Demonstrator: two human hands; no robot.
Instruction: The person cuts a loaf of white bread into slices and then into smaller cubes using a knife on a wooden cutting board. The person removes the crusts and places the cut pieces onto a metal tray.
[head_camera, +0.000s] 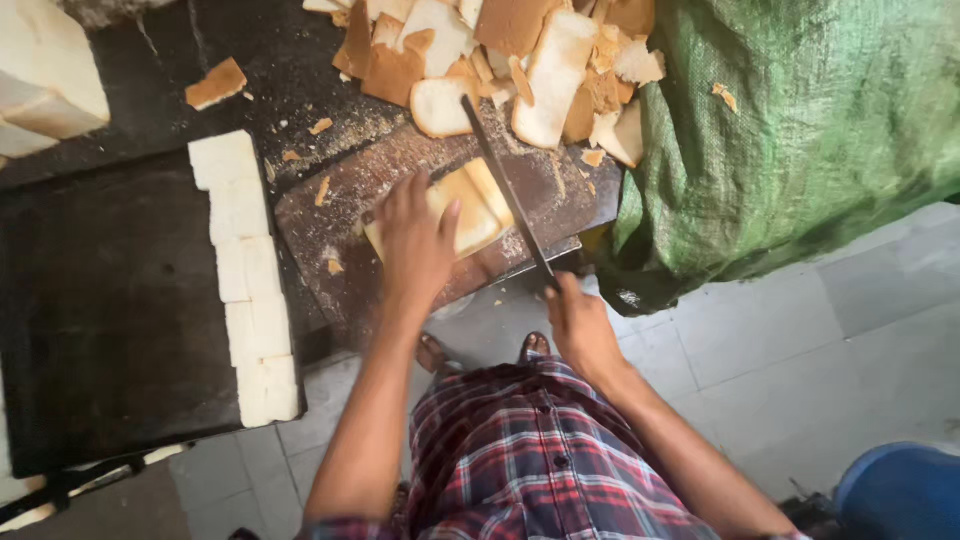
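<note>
The left hand (415, 240) presses flat on a soft pale bread block (470, 208) lying on a crumb-dusted wooden board (330, 215); the right hand (578, 325) grips a long thin knife (507, 190) laid along the block's right side. Crust offcuts (520, 60) (jagged, brown-edged) heap just beyond the board, trimmed white slices (250, 280) line the dark bench (110, 300) at left, and a green woven sack (800, 130) crowds the board's right edge.

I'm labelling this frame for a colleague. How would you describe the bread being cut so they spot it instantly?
Find the brown cutting board at the table's front edge. The stack of bread lies there under the left hand, with the long knife against its side. Unlike the crust scraps behind, it is squared and stacked.
</note>
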